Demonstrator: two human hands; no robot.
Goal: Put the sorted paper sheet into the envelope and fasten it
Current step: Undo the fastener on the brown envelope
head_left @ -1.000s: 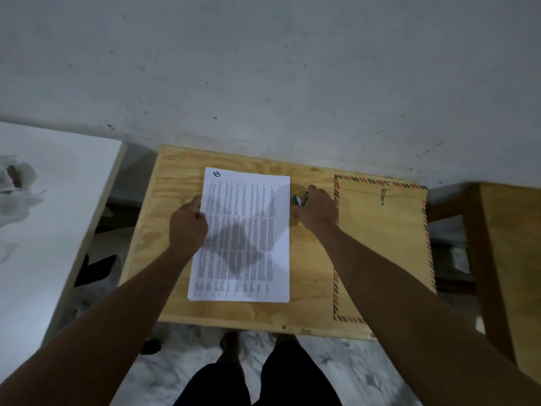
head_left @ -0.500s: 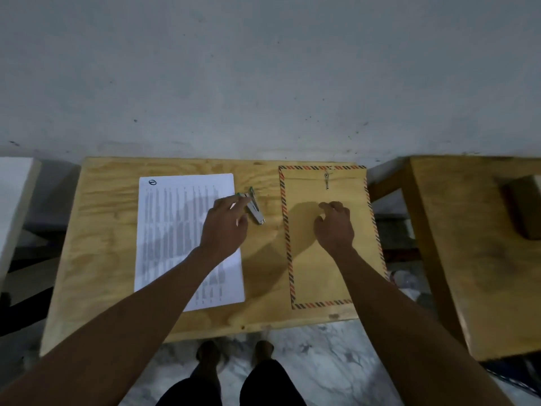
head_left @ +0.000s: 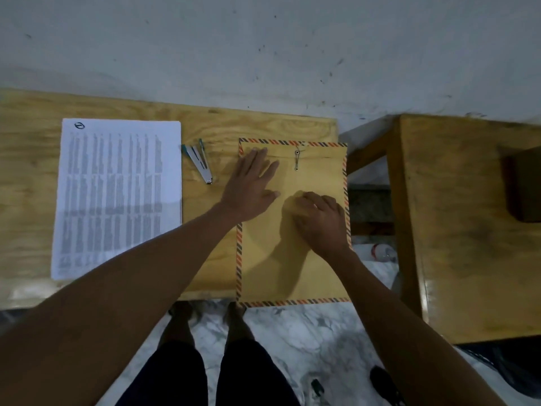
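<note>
Looking down, the print on the paper sheet (head_left: 117,197) is too blurred to read, and its lower right corner is hidden under the left forearm. Both hands are on the envelope (head_left: 292,259). The left hand (head_left: 248,189) lies flat with fingers spread across its upper left part, holding nothing. The right hand (head_left: 319,221) has its fingers curled under against the envelope's middle; whether they pinch anything, I cannot tell. The envelope, brown with a striped border, lies closed on the right end of the plywood table (head_left: 29,177), its near edge overhanging; its contents cannot be seen. A metal clasp (head_left: 297,159) sits near its top. The sheet lies flat on the table, well apart to the left, with a stapler (head_left: 199,164) between them. Beyond is a grey wall (head_left: 263,48), below a marbled floor (head_left: 307,332), and to the right a second wooden table (head_left: 468,230).
</note>
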